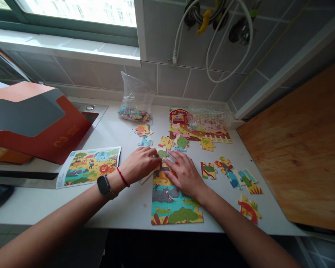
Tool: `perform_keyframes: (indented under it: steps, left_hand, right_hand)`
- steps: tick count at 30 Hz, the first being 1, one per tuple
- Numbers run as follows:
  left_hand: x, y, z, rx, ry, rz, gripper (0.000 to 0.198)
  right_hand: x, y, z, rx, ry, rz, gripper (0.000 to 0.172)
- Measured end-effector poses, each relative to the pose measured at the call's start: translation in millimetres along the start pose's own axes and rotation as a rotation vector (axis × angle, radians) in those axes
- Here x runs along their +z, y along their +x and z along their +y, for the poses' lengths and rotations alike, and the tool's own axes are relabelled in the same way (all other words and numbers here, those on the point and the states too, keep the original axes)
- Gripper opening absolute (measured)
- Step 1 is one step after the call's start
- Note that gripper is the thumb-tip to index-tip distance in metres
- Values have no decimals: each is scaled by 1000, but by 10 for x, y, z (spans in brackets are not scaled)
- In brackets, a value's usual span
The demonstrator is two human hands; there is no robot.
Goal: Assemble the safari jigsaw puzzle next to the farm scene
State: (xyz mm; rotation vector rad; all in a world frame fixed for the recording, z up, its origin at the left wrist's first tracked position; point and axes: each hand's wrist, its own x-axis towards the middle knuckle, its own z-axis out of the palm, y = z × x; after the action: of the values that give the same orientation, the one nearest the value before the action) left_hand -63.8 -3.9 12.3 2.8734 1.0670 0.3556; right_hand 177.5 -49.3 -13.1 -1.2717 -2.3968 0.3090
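A partly joined jigsaw puzzle (166, 195) with a hippo, crocodiles and a green bush lies on the white counter in front of me. My left hand (141, 163), wearing a dark watch and a red cord, is closed at the puzzle's upper left edge. Its fingertips pinch a puzzle piece with green on it (162, 153), partly hidden by the fingers. My right hand (185, 173) rests on the puzzle's upper right part, fingers stretched out and apart. Beneath the left hand, another piece is mostly covered.
Loose pieces lie beyond the hands, including a green one (181, 142), and at right, including a lion piece (248, 210). A picture sheet (92, 165) lies left. Behind stand a bag of pieces (135, 111) and a farm puzzle (178, 124). A wooden board (298, 149) leans right.
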Motion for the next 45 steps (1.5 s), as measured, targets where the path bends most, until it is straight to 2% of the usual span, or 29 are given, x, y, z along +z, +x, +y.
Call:
perform_keyframes:
  steps: [3, 7, 12, 17, 19, 21, 24, 29, 35, 40, 45]
  left_hand:
    - [-29, 106, -18, -29, -9, -32, 19]
    - [-31, 158, 119, -94, 31, -66, 18]
    - [-13, 101, 171, -112, -33, -88, 18]
    - [0, 14, 129, -104, -40, -45, 19]
    - [7, -5, 113, -102, -59, -26, 26]
    - [19, -15, 94, -115, -90, -8, 42]
    - [43, -17, 66, -145, -129, 5, 59]
    - [41, -4, 47, -151, -159, -13, 62]
    - [-11, 19, 37, -138, -151, -70, 66]
    - [-20, 15, 34, -110, -123, -80, 62]
    - [4, -7, 27, -99, -125, -74, 58]
  right_hand:
    - [-1, -4, -5, -41, -21, -27, 43]
    - [24, -21, 1, -53, -21, -5, 45]
    - [86, -50, 35, -87, -10, 45, 47]
    - [115, -56, 76, -109, 6, 66, 48]
    - [110, -54, 86, -110, 14, 64, 48]
    - [96, -49, 90, -101, 30, 59, 47]
    - [65, -37, 90, -53, 96, 80, 45]
    - [6, -9, 98, 37, 171, 216, 37]
    - [-63, -3, 139, 127, 246, 262, 28]
    - [-117, 3, 148, 296, 419, 290, 28]
    - [-186, 48, 110, 453, 610, 380, 26]
